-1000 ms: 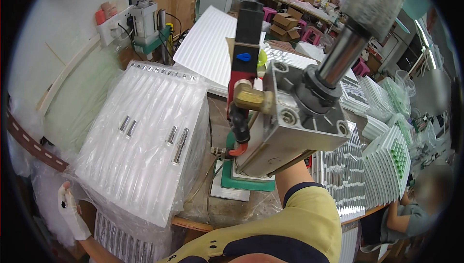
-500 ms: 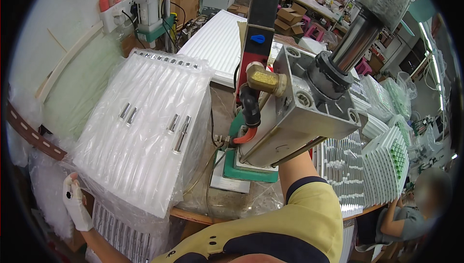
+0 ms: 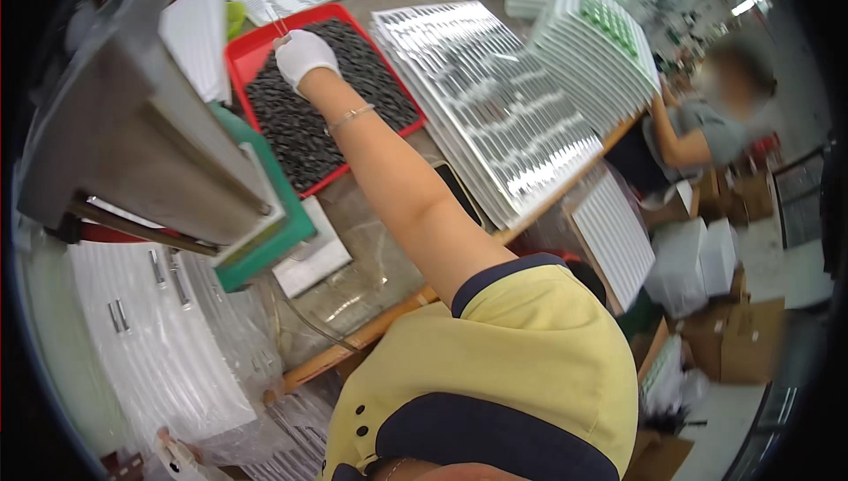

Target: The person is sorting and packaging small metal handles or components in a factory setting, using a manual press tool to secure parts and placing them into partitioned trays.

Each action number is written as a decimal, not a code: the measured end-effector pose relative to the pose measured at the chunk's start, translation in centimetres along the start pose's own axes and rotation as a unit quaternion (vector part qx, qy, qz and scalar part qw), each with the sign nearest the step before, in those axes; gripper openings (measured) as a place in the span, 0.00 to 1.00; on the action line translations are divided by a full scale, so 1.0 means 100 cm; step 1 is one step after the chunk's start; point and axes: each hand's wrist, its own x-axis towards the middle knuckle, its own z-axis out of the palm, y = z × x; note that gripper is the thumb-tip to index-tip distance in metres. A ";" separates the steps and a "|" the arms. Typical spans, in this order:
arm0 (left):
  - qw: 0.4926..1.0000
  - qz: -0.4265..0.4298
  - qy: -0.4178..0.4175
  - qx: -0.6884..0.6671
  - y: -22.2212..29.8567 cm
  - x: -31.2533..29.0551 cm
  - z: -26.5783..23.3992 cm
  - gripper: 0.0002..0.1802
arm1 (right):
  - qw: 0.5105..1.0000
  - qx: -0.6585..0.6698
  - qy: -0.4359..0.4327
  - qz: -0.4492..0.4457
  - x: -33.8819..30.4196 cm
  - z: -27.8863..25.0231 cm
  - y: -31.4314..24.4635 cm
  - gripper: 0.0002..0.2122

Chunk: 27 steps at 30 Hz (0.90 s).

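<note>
My right hand (image 3: 306,59), in a white glove with bare fingertips, reaches over a red tray (image 3: 336,182) of small black pieces (image 3: 296,128). Its fingers are closed together, and thin bright prongs show just past the tips; what they grip is too fine to make out. At the lower left rim my left hand (image 3: 181,462), also gloved, is beside a plastic-wrapped white ridged sheet (image 3: 163,348). Its fingers look curled, with a dark spot on the glove; any held thing is unclear. Several short metal tubes (image 3: 157,267) lie on that sheet.
A press with a grey body (image 3: 150,145) and green base (image 3: 269,216) stands left of my right arm. Stacked trays of silver tubes (image 3: 495,101) lie right of the red tray, near a phone (image 3: 457,191). Another person (image 3: 693,132) works at the far right by stacked white trays (image 3: 592,48).
My view has swung right, so the press now sits at the left. The red tray and my right hand, hidden before, have come into sight. My left hand appears lower, at the rim.
</note>
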 end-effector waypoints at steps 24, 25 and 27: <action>0.874 0.175 -0.170 0.420 0.028 0.043 0.098 0.19 | 0.954 0.043 0.226 0.191 -0.340 -0.296 0.261 0.11; 0.878 0.163 -0.170 0.416 0.023 0.051 0.093 0.19 | 0.958 0.022 0.195 0.207 -0.343 -0.298 0.252 0.11; 0.880 0.154 -0.181 0.411 0.024 0.054 0.092 0.19 | 0.965 0.012 0.172 0.196 -0.355 -0.305 0.248 0.11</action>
